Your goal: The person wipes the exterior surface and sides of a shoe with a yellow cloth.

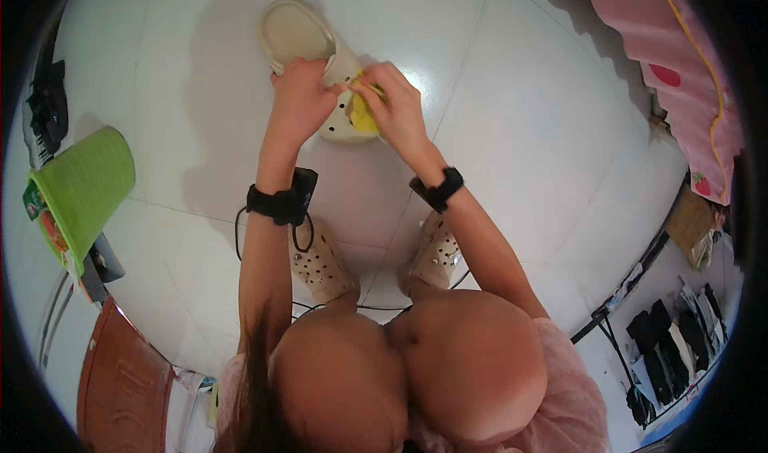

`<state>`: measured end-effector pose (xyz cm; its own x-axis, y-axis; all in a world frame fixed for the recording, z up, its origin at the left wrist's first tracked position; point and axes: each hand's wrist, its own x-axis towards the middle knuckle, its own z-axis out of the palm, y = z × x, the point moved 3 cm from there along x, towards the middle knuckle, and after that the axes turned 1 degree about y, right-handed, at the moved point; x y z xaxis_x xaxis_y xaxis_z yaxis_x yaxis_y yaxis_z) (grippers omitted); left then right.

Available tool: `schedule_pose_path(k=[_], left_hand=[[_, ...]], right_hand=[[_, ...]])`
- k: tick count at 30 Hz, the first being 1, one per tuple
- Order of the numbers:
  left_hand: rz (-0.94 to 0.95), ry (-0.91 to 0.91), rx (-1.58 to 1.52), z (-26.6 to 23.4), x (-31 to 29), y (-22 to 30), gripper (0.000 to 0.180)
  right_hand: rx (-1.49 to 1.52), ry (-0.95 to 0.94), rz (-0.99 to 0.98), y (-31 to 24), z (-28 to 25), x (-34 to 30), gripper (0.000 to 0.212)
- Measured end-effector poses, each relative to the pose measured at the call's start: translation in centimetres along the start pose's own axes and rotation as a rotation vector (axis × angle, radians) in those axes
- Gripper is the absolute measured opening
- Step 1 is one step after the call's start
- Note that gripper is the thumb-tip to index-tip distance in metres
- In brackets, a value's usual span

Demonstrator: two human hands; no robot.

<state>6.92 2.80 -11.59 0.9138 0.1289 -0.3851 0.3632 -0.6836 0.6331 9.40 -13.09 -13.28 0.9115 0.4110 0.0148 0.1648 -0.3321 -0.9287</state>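
Note:
A cream clog (298, 33) with holes in its upper lies on the floor ahead of me, its opening at the far left and its toe toward me. Across its side my left hand (304, 93) is closed, the thumb reaching toward the upper. A soft-looking bright yellow piece (362, 115) sits against the right side of the upper; its kind I cannot make out. My right hand (396, 105) pinches this yellow piece, fingertips close to my left thumb. Both wrists carry black straps.
I squat on a white tiled floor (528, 149), wearing cream clogs (320, 265) with charms. A green basket (92, 181) tilts at the left, above a reddish-brown panel (124, 373). Pink fabric (640, 37) hangs at the far right; dark items (664, 341) stand lower right.

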Motion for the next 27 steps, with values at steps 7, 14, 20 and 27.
schedule_pose_path(k=[7,14,20,27], left_hand=[[0.066,0.072,0.020,-0.8,-0.3,0.0,0.034],[0.057,0.146,0.113,0.2,-0.2,-0.2,0.036],[0.054,0.127,0.042,-0.4,-0.7,0.1,0.034],[0.118,0.219,0.070,0.4,-0.4,0.4,0.030]], right_hand=[[0.029,-0.048,0.002,0.0,-0.6,-1.1,0.015],[0.071,0.035,0.023,0.2,-0.3,0.6,0.014],[0.147,0.050,0.155,2.1,-1.0,-3.3,0.018],[0.097,0.049,0.100,1.0,-0.8,0.8,0.017]])
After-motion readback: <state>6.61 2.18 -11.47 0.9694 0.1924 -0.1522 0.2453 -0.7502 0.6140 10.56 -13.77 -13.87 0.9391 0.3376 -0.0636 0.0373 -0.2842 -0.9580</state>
